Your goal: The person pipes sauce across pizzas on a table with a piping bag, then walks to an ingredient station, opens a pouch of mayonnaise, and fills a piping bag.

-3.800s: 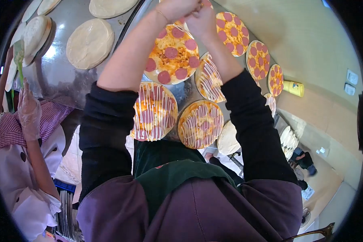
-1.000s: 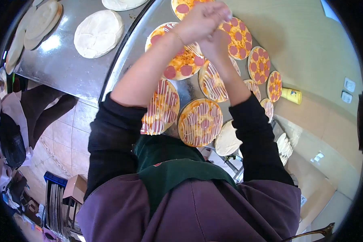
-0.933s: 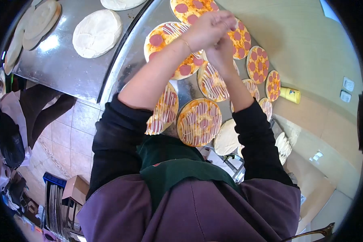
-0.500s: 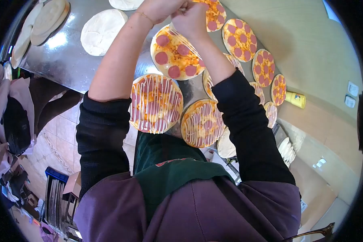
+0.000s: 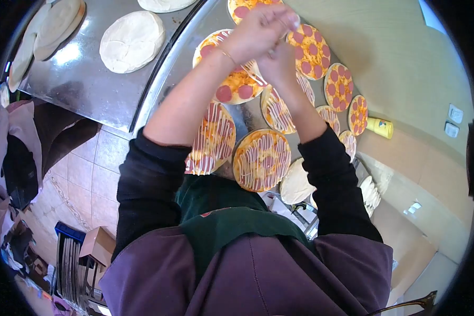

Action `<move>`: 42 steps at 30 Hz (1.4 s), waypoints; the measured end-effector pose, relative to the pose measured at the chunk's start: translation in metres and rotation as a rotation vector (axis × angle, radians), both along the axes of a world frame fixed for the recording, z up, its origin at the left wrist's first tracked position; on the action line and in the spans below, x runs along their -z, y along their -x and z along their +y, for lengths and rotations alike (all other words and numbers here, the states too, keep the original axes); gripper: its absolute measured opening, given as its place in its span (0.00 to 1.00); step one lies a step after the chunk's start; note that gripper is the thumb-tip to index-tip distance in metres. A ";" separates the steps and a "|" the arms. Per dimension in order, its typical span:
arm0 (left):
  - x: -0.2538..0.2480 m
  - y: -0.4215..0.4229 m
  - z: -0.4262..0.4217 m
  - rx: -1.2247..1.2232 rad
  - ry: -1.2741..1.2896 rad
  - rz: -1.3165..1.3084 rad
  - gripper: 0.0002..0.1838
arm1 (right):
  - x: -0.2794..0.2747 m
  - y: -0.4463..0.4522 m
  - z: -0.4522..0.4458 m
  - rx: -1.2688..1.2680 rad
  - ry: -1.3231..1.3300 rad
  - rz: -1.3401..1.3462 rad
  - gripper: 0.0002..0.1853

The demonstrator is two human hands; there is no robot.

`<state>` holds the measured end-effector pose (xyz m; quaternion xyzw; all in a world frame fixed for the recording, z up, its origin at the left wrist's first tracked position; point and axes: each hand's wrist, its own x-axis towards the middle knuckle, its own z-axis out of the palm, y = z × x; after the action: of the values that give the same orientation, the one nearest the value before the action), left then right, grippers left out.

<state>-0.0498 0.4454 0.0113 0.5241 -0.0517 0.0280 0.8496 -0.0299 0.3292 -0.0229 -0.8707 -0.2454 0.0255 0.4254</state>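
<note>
At 10 o'clock, dough rounds (image 5: 60, 29) overlap near the outer edge of the left tabletop (image 5: 84, 100); bare metal parts them from a single dough round (image 5: 131, 42) nearer 11; then a dark strip (image 5: 159, 67) borders that surface; at 12, the left hand (image 5: 255, 36) and right hand (image 5: 277, 62) overlap above a partly striped pizza (image 5: 239, 87); their grip is hidden, so I cannot tell how tight it is or on what; from 1 to 2, sausage pizzas (image 5: 338, 87) sit close together by the wall (image 5: 405, 58); a yellow bottle (image 5: 380, 127) lies just beside the last.
</note>
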 end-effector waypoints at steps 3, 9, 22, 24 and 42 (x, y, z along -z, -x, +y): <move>-0.036 0.005 0.041 -0.039 -0.084 0.075 0.12 | -0.021 -0.001 0.049 -0.018 -0.026 -0.038 0.08; -0.028 0.001 0.059 -0.156 -0.126 -0.042 0.13 | -0.012 -0.004 0.068 -0.078 -0.079 -0.045 0.09; -0.006 0.017 0.010 -0.070 0.005 0.015 0.13 | -0.011 0.014 0.017 -0.071 0.064 -0.091 0.08; -0.023 0.017 0.035 -0.118 -0.021 0.005 0.12 | -0.016 0.011 0.048 -0.057 -0.067 -0.083 0.09; -0.009 0.035 -0.004 -0.060 0.039 0.065 0.11 | -0.007 0.028 -0.003 -0.045 0.099 -0.051 0.09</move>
<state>-0.0849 0.4414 0.0203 0.5092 -0.0075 0.0375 0.8598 -0.0579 0.3267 -0.0164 -0.8853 -0.2740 0.0248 0.3748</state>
